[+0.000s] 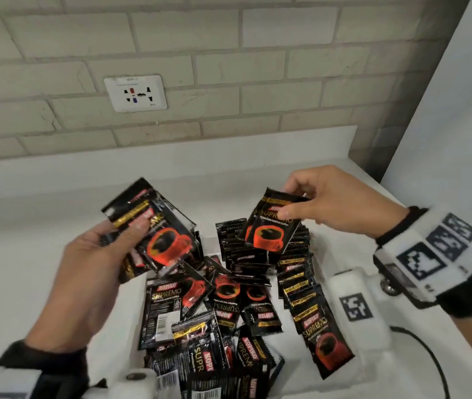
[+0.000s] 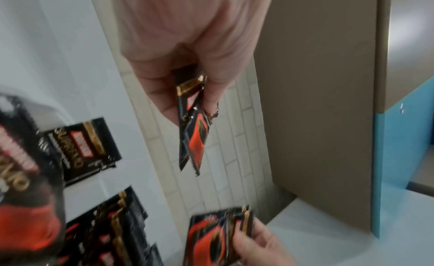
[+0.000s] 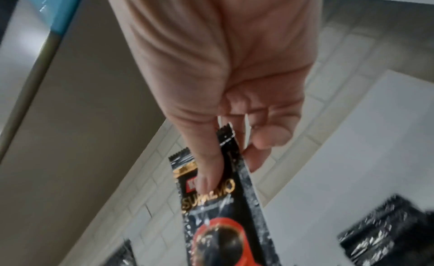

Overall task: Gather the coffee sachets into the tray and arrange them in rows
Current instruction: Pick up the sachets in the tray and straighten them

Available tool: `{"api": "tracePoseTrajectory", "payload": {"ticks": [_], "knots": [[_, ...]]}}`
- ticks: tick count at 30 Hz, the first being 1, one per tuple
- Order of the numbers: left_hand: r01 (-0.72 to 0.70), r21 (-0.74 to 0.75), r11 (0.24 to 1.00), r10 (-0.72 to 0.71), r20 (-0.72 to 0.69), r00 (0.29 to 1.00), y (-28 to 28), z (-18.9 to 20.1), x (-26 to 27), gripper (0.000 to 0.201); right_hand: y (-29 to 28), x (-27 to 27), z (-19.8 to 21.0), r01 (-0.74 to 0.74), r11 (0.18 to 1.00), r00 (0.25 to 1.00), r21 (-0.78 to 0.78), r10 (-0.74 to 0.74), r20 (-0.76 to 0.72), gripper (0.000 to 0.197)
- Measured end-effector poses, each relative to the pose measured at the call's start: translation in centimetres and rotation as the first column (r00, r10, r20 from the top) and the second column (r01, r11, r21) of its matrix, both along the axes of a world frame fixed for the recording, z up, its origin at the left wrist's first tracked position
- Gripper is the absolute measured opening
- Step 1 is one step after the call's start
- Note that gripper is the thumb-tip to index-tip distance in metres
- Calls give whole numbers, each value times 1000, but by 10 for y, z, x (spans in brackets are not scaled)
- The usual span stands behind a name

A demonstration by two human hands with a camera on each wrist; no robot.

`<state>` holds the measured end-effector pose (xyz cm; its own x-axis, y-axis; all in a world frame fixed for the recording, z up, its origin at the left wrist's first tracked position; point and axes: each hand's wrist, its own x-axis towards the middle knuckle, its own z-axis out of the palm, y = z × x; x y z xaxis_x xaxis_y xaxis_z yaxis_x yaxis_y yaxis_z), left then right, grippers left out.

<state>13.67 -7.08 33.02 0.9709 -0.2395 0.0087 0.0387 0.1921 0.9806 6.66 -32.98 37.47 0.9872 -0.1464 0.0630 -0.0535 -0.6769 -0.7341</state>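
Black coffee sachets with a red cup print lie heaped in a white tray (image 1: 370, 372) on the counter. Along the tray's right side, one overlapping row of sachets (image 1: 301, 286) runs front to back, and a second row (image 1: 234, 246) stands at the back. The loose pile (image 1: 214, 326) fills the middle and front. Raised over the tray's left, my left hand (image 1: 131, 234) grips a fanned stack of sachets (image 1: 159, 234), seen edge-on (image 2: 192, 132) from the wrist. My right hand (image 1: 286, 200) pinches a single sachet (image 1: 272, 228) by its top edge above the back row, thumb on its front (image 3: 223, 214).
A white counter (image 1: 27, 254) runs back to a brick wall with a power socket (image 1: 135, 93). A white panel (image 1: 445, 125) closes the right side. A black cable (image 1: 430, 355) trails from my right wrist camera (image 1: 355, 303) across the counter right of the tray.
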Motion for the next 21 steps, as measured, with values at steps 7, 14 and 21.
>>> {"api": "tracePoseTrajectory", "payload": {"ticks": [7, 14, 21], "knots": [[22, -22, 1000, -20, 60, 998, 10, 4, 2, 58, 18, 13, -14, -209, 913, 965, -351, 134, -227, 21], [61, -12, 998, -61, 34, 998, 11, 0, 4, 74, 17, 16, -17, -94, 921, 995, -378, 82, -48, 14], [86, 0, 996, -86, 24, 996, 9, 2, 6, 75, 16, 27, -14, -5, 957, 996, -290, 32, 88, 14]]}}
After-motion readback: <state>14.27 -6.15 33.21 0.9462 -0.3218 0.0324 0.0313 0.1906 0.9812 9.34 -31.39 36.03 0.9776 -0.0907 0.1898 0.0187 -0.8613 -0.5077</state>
